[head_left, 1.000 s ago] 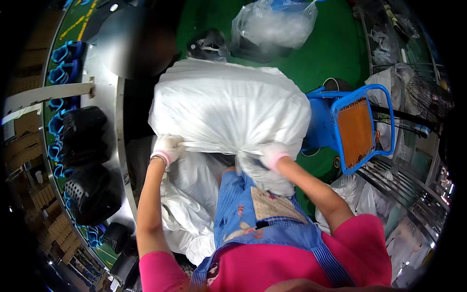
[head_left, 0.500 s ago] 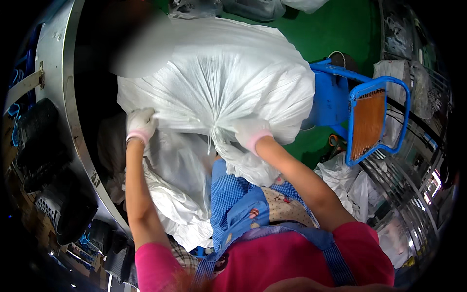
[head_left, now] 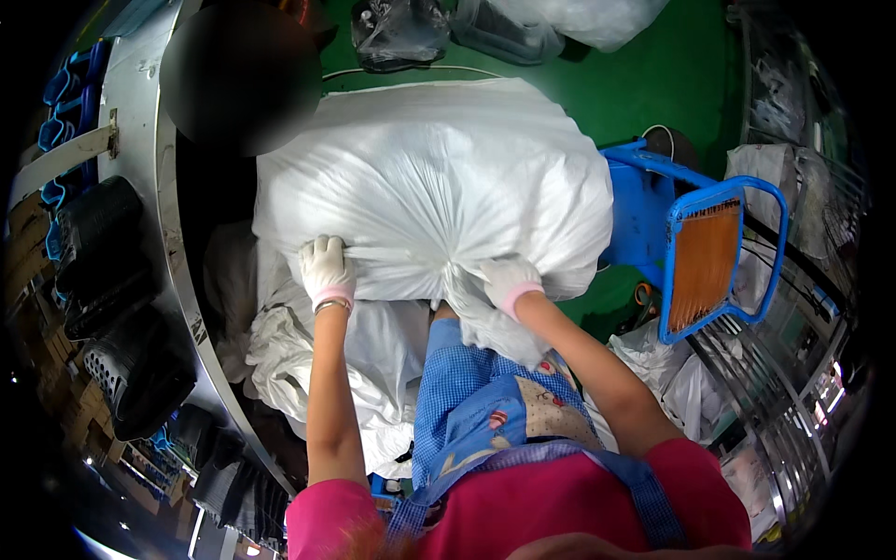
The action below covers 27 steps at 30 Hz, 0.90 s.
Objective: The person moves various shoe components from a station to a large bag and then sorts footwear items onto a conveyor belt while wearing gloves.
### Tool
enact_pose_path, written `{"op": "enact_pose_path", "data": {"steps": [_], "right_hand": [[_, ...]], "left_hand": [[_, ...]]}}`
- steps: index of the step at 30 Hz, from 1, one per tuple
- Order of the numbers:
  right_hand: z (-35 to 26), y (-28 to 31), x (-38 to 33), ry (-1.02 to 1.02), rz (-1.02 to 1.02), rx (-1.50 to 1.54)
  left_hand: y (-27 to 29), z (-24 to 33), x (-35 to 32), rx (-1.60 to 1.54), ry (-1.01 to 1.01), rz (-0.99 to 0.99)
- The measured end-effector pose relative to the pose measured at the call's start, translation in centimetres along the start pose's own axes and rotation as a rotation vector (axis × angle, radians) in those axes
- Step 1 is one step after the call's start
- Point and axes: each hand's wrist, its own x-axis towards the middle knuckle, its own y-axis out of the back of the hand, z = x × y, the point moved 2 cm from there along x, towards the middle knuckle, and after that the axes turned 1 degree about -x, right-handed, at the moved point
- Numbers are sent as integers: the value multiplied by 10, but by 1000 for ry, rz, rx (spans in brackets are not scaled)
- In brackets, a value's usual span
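**More green floor shows beyond the white sack**

Compared with 0.5 s ago, a wider strip of green floor (head_left: 597, 89) separates the full white sack (head_left: 439, 177) from the clear plastic bags (head_left: 597, 19) beyond. The left hand (head_left: 327, 268) sits a little closer to the sack's gathered neck, gloved fingers slightly bent against its near side; whether they pinch fabric, I cannot tell. The right hand (head_left: 511, 283) looks closed on the neck, fingertips hidden. The sack lies before the knees, beside the blue-framed chair (head_left: 711, 261); its mouth seems kept gathered.
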Motion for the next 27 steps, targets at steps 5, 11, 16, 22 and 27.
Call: {"op": "enact_pose_path", "data": {"steps": [5, 11, 16, 22, 27], "right_hand": [[13, 29, 13, 158, 129, 153], [51, 110, 34, 180, 726, 10], [21, 100, 78, 555, 452, -307], [29, 86, 72, 510, 397, -235], [13, 111, 51, 354, 241, -178]], "left_hand": [[-9, 6, 18, -80, 219, -152], [-9, 10, 3, -117, 141, -74], [9, 20, 11, -160, 157, -126], [24, 37, 56, -96, -362, -164], [24, 42, 58, -142, -486, -238]]}}
